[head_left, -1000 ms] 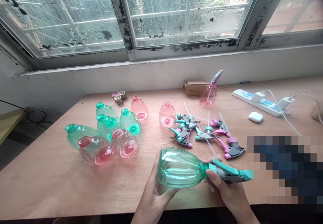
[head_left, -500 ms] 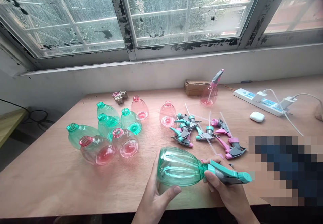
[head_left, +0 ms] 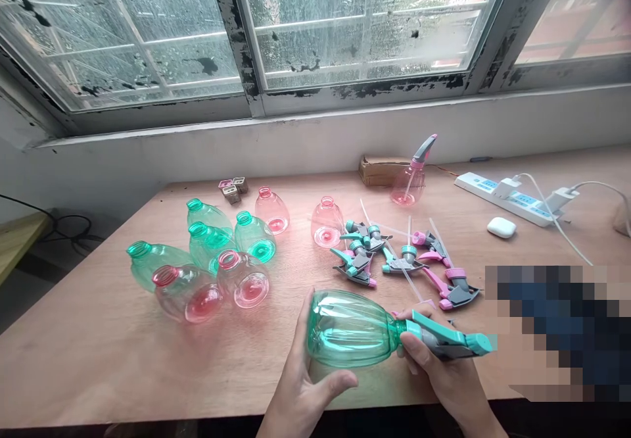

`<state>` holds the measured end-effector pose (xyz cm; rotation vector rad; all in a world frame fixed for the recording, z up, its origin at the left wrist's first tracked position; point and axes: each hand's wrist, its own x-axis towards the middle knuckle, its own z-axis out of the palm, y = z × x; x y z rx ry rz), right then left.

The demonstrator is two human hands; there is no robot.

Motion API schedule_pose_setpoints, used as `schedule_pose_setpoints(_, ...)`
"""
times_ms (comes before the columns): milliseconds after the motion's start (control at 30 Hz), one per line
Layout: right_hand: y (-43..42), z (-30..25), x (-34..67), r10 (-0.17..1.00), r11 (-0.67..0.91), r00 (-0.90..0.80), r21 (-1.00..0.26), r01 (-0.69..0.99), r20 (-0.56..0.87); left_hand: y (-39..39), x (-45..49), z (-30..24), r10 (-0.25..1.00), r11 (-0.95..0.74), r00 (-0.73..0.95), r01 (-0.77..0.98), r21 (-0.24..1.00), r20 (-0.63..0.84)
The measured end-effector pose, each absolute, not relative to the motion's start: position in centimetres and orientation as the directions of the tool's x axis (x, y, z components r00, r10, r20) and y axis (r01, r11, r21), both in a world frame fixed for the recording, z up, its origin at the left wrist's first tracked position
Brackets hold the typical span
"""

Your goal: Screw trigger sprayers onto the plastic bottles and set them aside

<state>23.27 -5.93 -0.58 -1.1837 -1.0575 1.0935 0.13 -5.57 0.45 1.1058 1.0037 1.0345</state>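
Observation:
A clear green spray bottle (head_left: 352, 329) lies on its side in the air between my hands, its teal and grey spray head (head_left: 446, 338) at the right end. My left hand (head_left: 308, 379) cups the bottle's base, with the thumb held away below it. The fingers of my right hand (head_left: 434, 365) grip the collar at the neck, where the spray head sits on the bottle. Just beyond lies a pile of loose teal, pink and grey spray heads (head_left: 362, 260) with thin tubes.
Several open green bottles (head_left: 256, 241) and pink bottles (head_left: 190, 296) stand or lean at the left. A complete pink spray bottle (head_left: 408, 185) stands by a cardboard box (head_left: 379, 170). Rightward are a power strip (head_left: 493, 194), a white case (head_left: 501, 227) and a blurred-out patch.
Both hands keep hold of the spray bottle, which has barely shifted. My left thumb has moved slightly to the right and down, farther off the bottle.

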Motion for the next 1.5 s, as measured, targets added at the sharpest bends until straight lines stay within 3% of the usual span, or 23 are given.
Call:
schedule_pose_setpoints(1067, -5.9, -0.5, 23.2, 0.981, 0.048, 0.191, -0.995, -0.082, 0.031, -5.5, -0.1, 0.2, 0.971, 0.094, 0.231, -0.149, 0.984, -0.058)
schedule_pose_setpoints(1500, -6.0, -0.6, 23.0, 0.977, 0.037, 0.211, -0.995, -0.096, 0.016, -5.4, -0.1, 0.6, 0.976, 0.084, 0.206, -0.035, 0.996, -0.075)
